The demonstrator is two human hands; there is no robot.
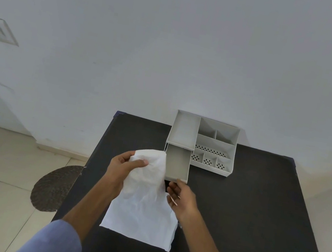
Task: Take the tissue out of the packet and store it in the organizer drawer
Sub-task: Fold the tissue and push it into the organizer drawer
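A large white tissue [144,202] hangs unfolded above the black table, its top bunched in my left hand [122,168], which pinches it just left of the drawer. The grey organizer [216,143] stands at the table's far edge against the wall. Its drawer [177,164] is pulled out toward me and looks empty. My right hand [181,197] is at the drawer's front edge, fingers touching its front lip, beside the tissue's right side. No packet is visible.
The black table [244,217] carries the organizer only. The organizer's top has several open compartments, some with perforated floors. A round dark mat [53,188] lies on the tiled floor left of the table. The white wall is right behind.
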